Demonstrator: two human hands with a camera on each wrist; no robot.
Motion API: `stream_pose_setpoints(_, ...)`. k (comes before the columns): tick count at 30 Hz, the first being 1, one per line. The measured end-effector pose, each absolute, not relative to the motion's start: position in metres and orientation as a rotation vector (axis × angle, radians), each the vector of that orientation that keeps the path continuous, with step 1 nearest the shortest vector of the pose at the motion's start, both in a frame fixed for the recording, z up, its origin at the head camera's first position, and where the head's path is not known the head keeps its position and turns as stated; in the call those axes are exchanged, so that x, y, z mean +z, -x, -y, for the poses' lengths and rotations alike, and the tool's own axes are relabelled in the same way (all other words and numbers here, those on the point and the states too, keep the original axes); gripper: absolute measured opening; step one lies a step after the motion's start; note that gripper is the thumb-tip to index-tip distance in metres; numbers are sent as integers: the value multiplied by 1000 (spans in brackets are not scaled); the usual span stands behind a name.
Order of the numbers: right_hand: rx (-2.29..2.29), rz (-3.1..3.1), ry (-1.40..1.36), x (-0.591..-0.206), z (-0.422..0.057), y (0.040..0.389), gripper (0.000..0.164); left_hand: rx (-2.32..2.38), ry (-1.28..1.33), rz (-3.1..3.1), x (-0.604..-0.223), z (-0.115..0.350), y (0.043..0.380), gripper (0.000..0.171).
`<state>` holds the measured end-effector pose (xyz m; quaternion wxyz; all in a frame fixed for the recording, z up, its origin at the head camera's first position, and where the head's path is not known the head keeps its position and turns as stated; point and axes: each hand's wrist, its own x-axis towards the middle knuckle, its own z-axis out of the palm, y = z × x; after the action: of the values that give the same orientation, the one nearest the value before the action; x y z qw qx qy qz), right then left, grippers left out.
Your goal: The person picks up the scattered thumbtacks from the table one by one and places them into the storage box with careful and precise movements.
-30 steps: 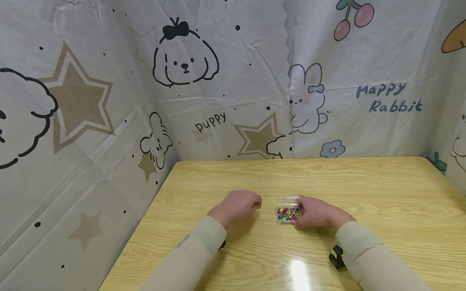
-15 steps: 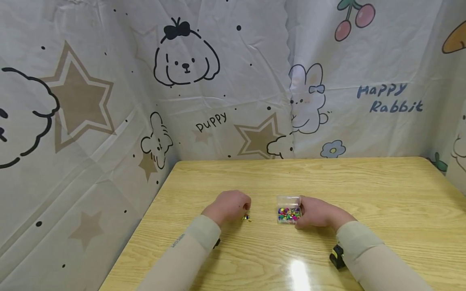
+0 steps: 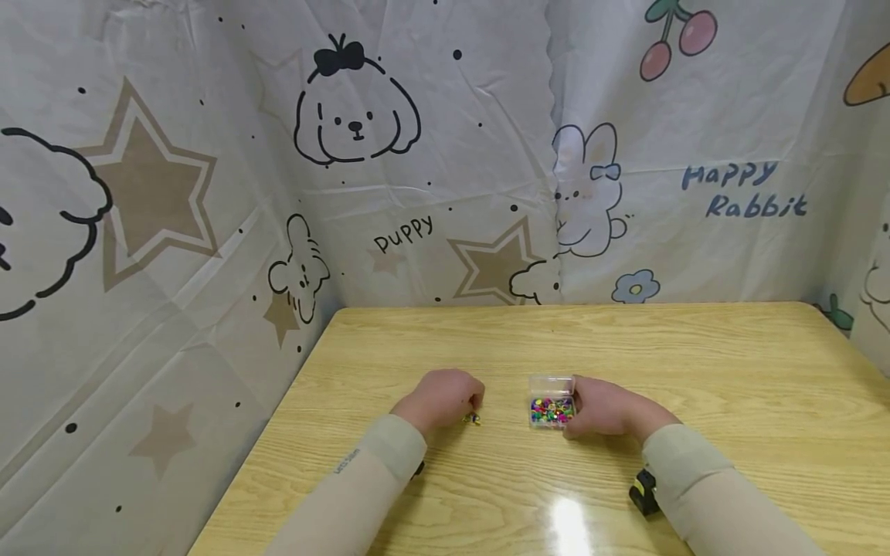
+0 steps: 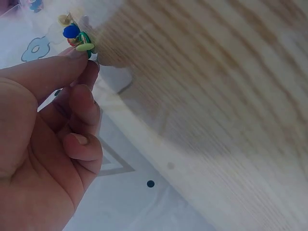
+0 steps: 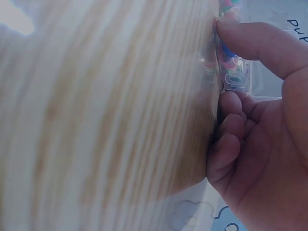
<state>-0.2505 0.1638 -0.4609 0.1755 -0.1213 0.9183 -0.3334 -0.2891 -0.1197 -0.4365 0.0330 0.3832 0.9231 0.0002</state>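
My left hand (image 3: 445, 395) is low over the table, thumb and fingertips pinched together at a small cluster of coloured thumbtacks (image 3: 472, 418). In the left wrist view the thumbtacks (image 4: 79, 36), with blue, green and yellow heads, are right at the tips of thumb and forefinger; the other fingers are curled. My right hand (image 3: 605, 405) holds the right side of a small clear plastic box (image 3: 552, 384), its lid standing open at the back. Many-coloured thumbtacks (image 3: 552, 410) fill the box. In the right wrist view the thumb presses against the box (image 5: 236, 79).
The wooden table (image 3: 681, 355) extends behind and around the hands. A patterned cloth (image 3: 417, 185) hangs behind it and along both sides. A black wrist camera (image 3: 643, 492) sits under the right sleeve.
My left hand moved left toward the thumbtack cluster, then shifted slightly back to the right over it. The right hand and the box have stayed in place.
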Motion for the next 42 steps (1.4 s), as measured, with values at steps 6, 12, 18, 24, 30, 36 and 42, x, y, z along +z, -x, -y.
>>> stream_pose_setpoints(6,-966,-2595,341,-462,-164,250,57,-42,-1118,-2847,-442,116,292,16)
stream_pose_setpoints(12,-976,-2594,345,-462,-163,250,57,-75,-1081,-2872,-446,111,292,20)
stream_pose_setpoints(18,-976,-2593,340,-460,-163,249,56,-100,-1145,-2917,-445,101,287,20)
stream_pose_setpoints(24,-975,-2596,354,-460,-164,250,56,-143,-1237,-2922,-445,88,280,19)
stream_pose_setpoints(30,-972,-2602,338,-460,-163,250,57,-168,-1331,-2902,-442,75,271,11)
stream_pose_setpoints(36,-969,-2614,329,-459,-161,249,57,-162,-1372,-2914,-440,64,266,11)
stream_pose_setpoints(42,-972,-2618,334,-459,-159,248,58,-141,-1423,-2925,-437,56,263,8)
